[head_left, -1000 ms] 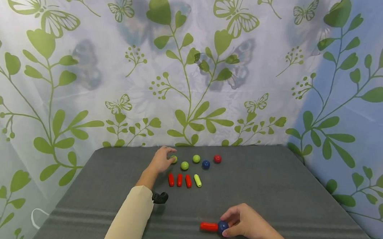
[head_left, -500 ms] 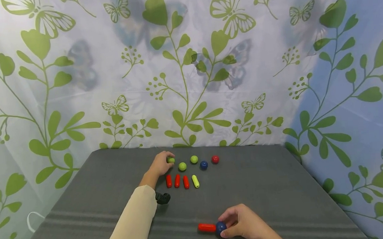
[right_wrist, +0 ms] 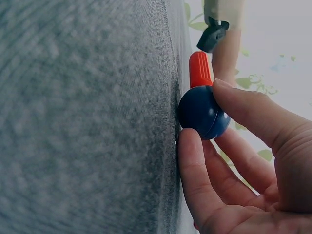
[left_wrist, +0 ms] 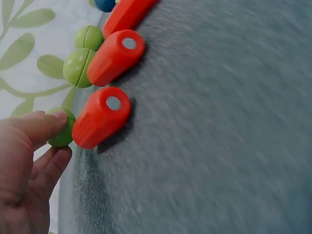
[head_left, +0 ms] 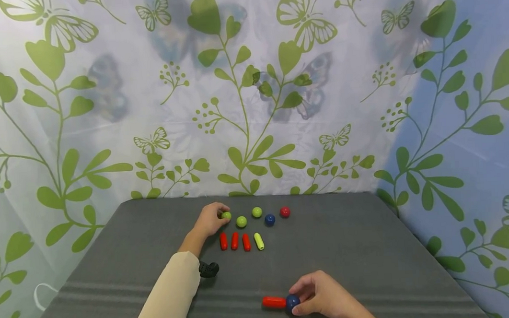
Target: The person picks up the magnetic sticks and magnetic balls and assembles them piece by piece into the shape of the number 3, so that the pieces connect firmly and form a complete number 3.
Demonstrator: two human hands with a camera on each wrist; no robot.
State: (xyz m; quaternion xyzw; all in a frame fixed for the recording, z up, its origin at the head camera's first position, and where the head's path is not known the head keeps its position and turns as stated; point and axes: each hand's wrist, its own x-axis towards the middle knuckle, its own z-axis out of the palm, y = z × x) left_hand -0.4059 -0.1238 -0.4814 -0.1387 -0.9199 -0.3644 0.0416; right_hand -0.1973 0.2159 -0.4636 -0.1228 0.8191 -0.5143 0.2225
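At the far left of the ball group, my left hand (head_left: 210, 220) pinches a green ball (head_left: 226, 216) between thumb and fingers. In the left wrist view that green ball (left_wrist: 61, 131) appears beside the end of a red rod (left_wrist: 101, 117), which has a grey disc on its end face. Near the front, my right hand (head_left: 320, 297) holds a blue ball (head_left: 292, 302) with thumb and fingertips. A red rod (head_left: 273, 302) lies end-on against this blue ball, pointing left. The right wrist view shows the blue ball (right_wrist: 202, 112) close to the cloth.
Two more green balls (head_left: 241, 221), another blue ball (head_left: 269, 219) and a red ball (head_left: 285, 212) sit at the back of the grey table (head_left: 349, 240). Several red rods (head_left: 235, 241) and a yellow-green rod (head_left: 259, 241) lie before them. A leaf-patterned curtain (head_left: 270, 129) hangs behind.
My left hand has come down and its fingers have closed around the leftmost green ball, which has shifted slightly toward me. The right hand stays with the blue ball and red rod.
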